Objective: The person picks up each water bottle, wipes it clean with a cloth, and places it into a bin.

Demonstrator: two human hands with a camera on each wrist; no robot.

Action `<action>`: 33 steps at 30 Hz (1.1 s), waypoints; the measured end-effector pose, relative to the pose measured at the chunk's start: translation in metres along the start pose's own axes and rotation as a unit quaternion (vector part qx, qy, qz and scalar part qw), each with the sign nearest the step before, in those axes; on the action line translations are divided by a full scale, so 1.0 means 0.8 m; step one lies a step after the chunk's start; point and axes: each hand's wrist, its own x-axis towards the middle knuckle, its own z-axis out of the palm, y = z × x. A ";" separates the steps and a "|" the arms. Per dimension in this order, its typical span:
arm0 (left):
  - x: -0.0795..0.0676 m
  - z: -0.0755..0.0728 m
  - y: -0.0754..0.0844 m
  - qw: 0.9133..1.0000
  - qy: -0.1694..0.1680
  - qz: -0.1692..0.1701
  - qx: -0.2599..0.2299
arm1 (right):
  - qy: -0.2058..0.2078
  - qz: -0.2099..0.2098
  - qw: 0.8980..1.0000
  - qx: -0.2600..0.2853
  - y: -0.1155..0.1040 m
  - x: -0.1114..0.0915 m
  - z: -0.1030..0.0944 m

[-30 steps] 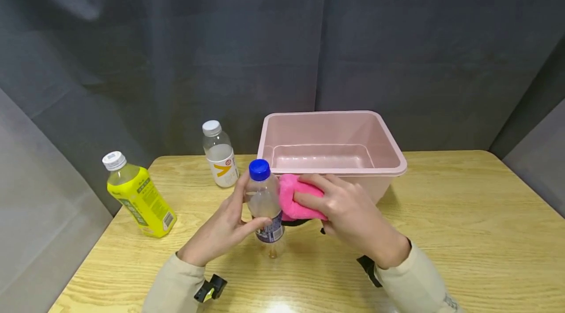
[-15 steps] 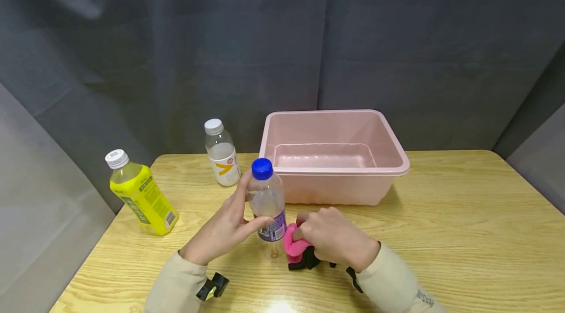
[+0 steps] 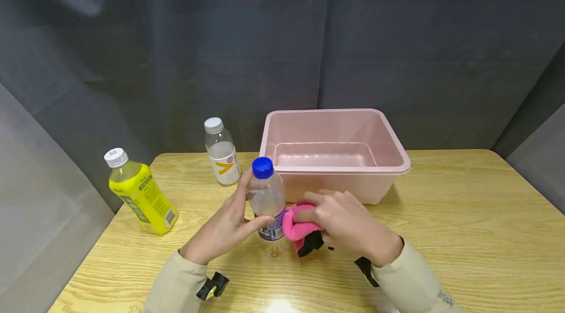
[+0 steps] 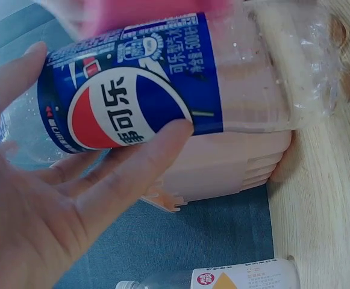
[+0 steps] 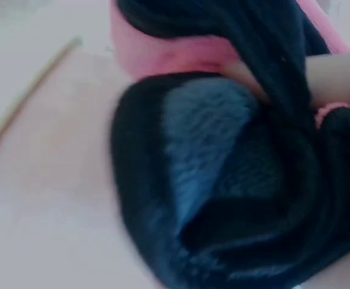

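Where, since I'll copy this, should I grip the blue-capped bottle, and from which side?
Probably round the label, from the left, as the left hand does: the bottle stands upright, round-bodied, and the right hand holds the pink cloth at its right.

On the capped bottle (image 3: 267,197), I can read 事可乐 across the Pepsi roundel (image 4: 111,108), and 可乐型汽水 and "500" on the blue label (image 4: 211,117); smaller print blurs.

Pink cloth (image 3: 292,228), blurred reverse (image 5: 146,174) apparently black
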 end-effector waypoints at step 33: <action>0.000 0.002 -0.002 1.000 0.008 0.020 -0.007 | 0.196 -0.018 0.980 -0.015 -0.002 0.003 -0.017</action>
